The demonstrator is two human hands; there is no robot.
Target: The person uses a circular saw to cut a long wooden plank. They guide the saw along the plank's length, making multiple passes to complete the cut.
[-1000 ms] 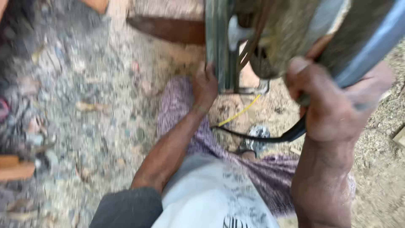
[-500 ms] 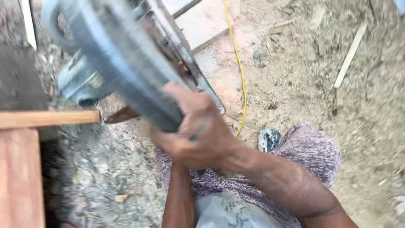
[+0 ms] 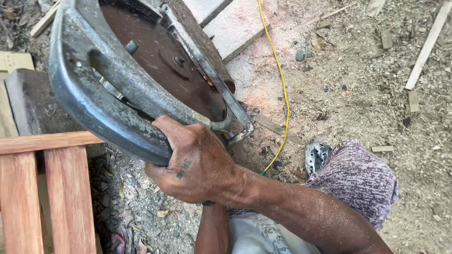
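My right hand [image 3: 195, 162] now clenches the grey handle [image 3: 108, 110] of the circular saw [image 3: 155, 70], swung low over the sawdust-strewn ground [image 3: 358, 84] since a second ago; left hand's fingers hidden beneath, grip unknowable.

The scene is lit by soft daylight from above; no hard shadows are seen. The sandy ground [image 3: 358, 80] at the upper right is bright and a little washed out. A dull shine is seen on the grey metal handle [image 3: 89, 99]. The space under the saw is dark. The picture is mostly sharp; the handle, close to the camera, is slightly soft.
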